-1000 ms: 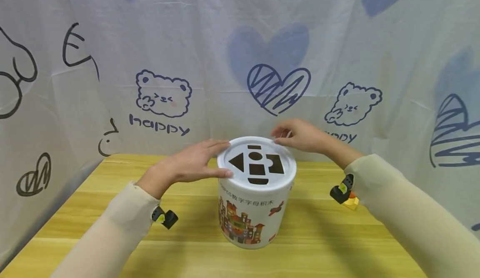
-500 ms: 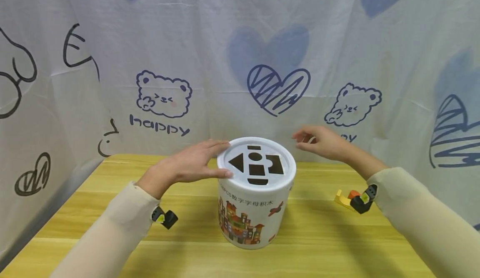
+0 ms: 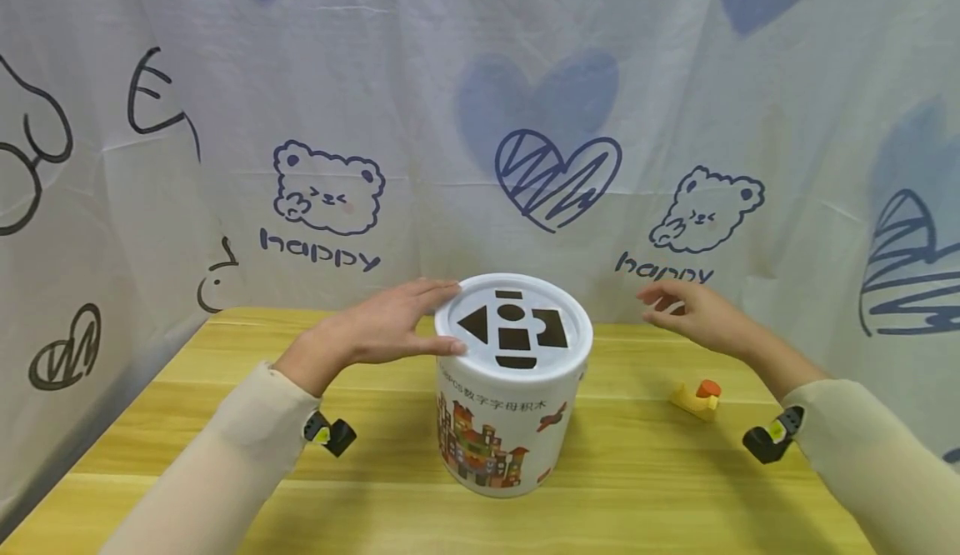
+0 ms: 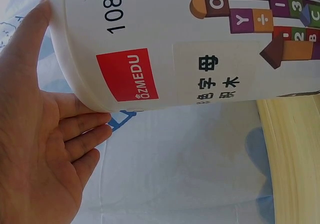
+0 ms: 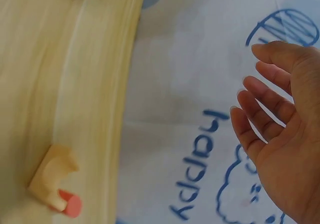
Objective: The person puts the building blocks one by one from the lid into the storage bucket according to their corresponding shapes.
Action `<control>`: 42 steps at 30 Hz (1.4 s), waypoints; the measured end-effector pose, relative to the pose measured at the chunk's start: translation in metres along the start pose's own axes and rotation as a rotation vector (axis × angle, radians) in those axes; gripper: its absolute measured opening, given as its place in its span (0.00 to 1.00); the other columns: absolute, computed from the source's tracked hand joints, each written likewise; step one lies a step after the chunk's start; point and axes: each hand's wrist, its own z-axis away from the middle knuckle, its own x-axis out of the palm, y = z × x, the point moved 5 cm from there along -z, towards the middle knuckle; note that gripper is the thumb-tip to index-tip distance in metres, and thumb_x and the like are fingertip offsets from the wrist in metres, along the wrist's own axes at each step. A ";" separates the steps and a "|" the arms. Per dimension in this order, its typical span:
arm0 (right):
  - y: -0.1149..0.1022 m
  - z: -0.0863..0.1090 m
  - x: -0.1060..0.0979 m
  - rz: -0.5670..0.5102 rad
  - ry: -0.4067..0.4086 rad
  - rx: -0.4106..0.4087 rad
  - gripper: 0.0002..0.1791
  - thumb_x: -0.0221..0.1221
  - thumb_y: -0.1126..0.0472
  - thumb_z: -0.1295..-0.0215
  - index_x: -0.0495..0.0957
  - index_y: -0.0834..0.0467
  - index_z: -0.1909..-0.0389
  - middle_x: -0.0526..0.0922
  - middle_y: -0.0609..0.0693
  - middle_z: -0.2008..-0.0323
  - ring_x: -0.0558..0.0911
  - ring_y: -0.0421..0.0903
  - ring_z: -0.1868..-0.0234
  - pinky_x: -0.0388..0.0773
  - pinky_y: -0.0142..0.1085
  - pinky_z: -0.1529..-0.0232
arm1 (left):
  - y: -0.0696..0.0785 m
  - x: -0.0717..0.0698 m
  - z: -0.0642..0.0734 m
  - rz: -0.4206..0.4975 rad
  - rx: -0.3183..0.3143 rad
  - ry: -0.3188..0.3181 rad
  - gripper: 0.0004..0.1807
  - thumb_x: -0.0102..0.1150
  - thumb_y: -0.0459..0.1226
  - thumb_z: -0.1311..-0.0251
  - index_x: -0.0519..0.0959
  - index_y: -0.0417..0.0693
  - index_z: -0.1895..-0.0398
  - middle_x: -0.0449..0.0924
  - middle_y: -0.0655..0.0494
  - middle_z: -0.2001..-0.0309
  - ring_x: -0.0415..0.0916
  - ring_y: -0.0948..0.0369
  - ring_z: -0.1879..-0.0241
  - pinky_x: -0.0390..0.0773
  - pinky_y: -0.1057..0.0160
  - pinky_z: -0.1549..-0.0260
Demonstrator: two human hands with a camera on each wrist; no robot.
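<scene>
A white block bucket [image 3: 504, 430] printed with a coloured block castle stands upright on the table. Its white lid [image 3: 480, 359] carries several dark cut-out shapes, among them a triangle and a circle. My left hand [image 3: 390, 322] rests against the lid's left rim, thumb toward the front and fingers toward the back. In the left wrist view those fingers lie nearly straight along the rim. To the right of the bucket, my right hand [image 3: 693, 313] hovers with loosely bent fingers and nothing in them. Below it lie a yellow arch block [image 3: 693, 402] and a red cylinder block [image 3: 708, 388].
The wooden table [image 3: 360, 488] reaches back to a white curtain [image 3: 420, 80] printed with hearts, bears and "happy" lettering. Each wrist wears a small black camera, one on the left sleeve [image 3: 225, 455] and one on the right sleeve [image 3: 862, 447].
My right hand has moved rightward and slightly down, away from the lid's far right rim. The yellow and red blocks, partly covered by the wrist camera before, now show fully. My left hand stays put.
</scene>
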 end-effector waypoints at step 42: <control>0.166 0.074 0.055 -0.057 0.061 0.201 0.28 0.61 0.54 0.31 0.72 0.72 0.42 0.78 0.69 0.47 0.79 0.65 0.49 0.82 0.41 0.56 | -0.002 0.001 0.001 -0.002 -0.014 -0.002 0.55 0.46 0.76 0.48 0.55 0.55 0.23 0.52 0.53 0.24 0.49 0.50 0.26 0.53 0.39 0.32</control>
